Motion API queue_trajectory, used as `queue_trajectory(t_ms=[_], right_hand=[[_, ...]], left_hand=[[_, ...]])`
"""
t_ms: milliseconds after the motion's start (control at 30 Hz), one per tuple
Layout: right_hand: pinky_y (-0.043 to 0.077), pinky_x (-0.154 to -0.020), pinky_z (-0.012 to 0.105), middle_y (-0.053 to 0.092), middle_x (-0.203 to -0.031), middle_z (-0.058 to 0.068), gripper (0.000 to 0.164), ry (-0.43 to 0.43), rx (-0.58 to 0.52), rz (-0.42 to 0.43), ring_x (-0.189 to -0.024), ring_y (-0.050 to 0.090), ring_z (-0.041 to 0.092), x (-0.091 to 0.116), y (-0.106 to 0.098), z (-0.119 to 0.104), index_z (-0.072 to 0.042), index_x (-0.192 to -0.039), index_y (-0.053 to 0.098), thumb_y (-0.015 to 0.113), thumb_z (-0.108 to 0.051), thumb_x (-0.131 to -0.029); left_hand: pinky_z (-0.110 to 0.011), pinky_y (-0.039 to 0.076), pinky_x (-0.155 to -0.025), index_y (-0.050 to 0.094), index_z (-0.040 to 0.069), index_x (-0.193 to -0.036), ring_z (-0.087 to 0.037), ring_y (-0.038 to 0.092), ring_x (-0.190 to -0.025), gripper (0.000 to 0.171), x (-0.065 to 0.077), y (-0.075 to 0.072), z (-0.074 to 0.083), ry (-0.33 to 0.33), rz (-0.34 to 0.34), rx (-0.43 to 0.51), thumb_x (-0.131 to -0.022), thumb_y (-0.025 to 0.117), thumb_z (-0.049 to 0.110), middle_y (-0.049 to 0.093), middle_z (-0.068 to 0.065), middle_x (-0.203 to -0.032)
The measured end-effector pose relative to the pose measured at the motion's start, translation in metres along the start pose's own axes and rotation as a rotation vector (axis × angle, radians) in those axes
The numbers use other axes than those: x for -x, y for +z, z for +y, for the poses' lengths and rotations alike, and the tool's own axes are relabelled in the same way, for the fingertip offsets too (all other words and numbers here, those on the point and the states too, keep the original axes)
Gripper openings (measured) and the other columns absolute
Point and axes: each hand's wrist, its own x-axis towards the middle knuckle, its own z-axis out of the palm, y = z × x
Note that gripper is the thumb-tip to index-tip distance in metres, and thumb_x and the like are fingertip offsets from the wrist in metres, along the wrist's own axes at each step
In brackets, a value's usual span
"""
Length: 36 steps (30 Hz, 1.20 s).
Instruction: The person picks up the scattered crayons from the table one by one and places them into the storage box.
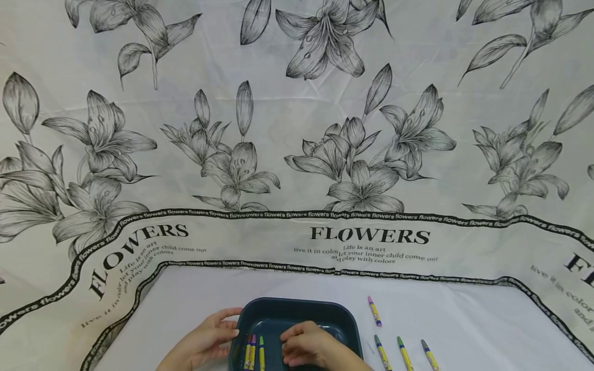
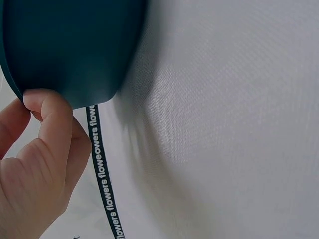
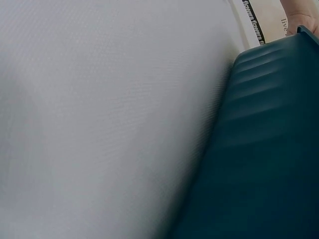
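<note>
White cloth-covered desk (image 1: pixel 199 291), black-on-white floral fabric (image 1: pixel 301 123) behind. Left hand (image 1: pixel 205 337): fingers pinching rim of dark-teal rectangular tray (image 1: pixel 301 309), lower centre. Right hand (image 1: pixel 312 346): fingers bent over tray, any hold unclear. Three yellow-wrapped crayons (image 1: pixel 252 354) inside tray; four similar crayons (image 1: pixel 404 354) on desk, lower right.

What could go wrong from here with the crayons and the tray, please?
First, the left hand grips the rim of the tray; a tug or tilt might send the three crayons inside rolling. Second, the right hand reaches into the tray from its right side, so on the way out it might knock the nearest of the four crayons outside across the white cloth.
</note>
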Motion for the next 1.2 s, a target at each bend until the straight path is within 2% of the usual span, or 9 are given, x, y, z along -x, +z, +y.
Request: queue_trajectory(t_ms=[167,400,600,767,933,1200], right_hand=[[0.053,-0.057,0.022,0.066,-0.078,0.009,0.021,-0.032,-0.002,0.013,-0.06,0.062,0.01,-0.001,-0.003,-0.003,0.007,-0.103,0.063,0.056,0.001,-0.084],[0.053,-0.059,0.023,0.064,-0.078,0.007,0.026,-0.073,-0.041,-0.025,-0.063,0.063,0.01,0.008,-0.019,-0.018,0.008,-0.109,0.06,0.058,-0.003,-0.085],[0.053,-0.062,0.025,0.064,-0.078,0.004,0.033,-0.114,-0.09,-0.063,-0.065,0.064,0.01,0.019,-0.041,-0.036,0.007,-0.116,0.056,0.058,-0.005,-0.086],[0.053,-0.064,0.024,0.065,-0.08,0.005,0.032,-0.152,-0.128,-0.072,-0.067,0.065,0.01,0.032,-0.068,-0.048,0.006,-0.118,0.055,0.057,-0.006,-0.088],[0.054,-0.066,0.026,0.066,-0.082,0.006,0.029,-0.173,-0.147,-0.019,-0.07,0.065,0.011,0.043,-0.102,-0.055,0.004,-0.117,0.056,0.056,-0.005,-0.089],[0.054,-0.067,0.028,0.066,-0.087,0.008,0.026,-0.175,-0.133,0.137,-0.073,0.065,0.014,0.051,-0.145,-0.052,-0.002,-0.112,0.061,0.061,-0.006,-0.087]], left_hand=[[-0.026,0.049,-0.07,0.026,-0.003,-0.14,-0.013,0.053,-0.085,0.06,0.0,0.0,0.001,0.007,0.0,-0.003,-0.088,0.055,-0.003,0.052,-0.007,-0.1],[-0.025,0.048,-0.068,0.026,-0.004,-0.141,-0.013,0.053,-0.084,0.06,0.0,0.0,0.001,0.004,-0.004,0.005,-0.088,0.055,-0.003,0.051,-0.006,-0.098],[-0.025,0.048,-0.069,0.027,-0.004,-0.14,-0.012,0.053,-0.084,0.059,0.001,0.0,0.002,0.004,0.001,0.002,-0.088,0.054,-0.003,0.051,-0.007,-0.099],[-0.025,0.048,-0.069,0.028,-0.004,-0.14,-0.013,0.053,-0.084,0.057,0.0,0.001,0.0,0.007,-0.007,-0.001,-0.089,0.053,-0.004,0.052,-0.006,-0.099],[-0.024,0.048,-0.068,0.026,-0.005,-0.14,-0.013,0.055,-0.084,0.058,0.001,0.001,-0.001,0.008,-0.025,-0.001,-0.089,0.053,-0.004,0.055,-0.006,-0.099],[-0.023,0.048,-0.066,0.025,-0.004,-0.14,-0.012,0.053,-0.082,0.058,0.002,0.0,0.001,0.016,-0.016,-0.005,-0.089,0.053,-0.004,0.052,-0.005,-0.097]])
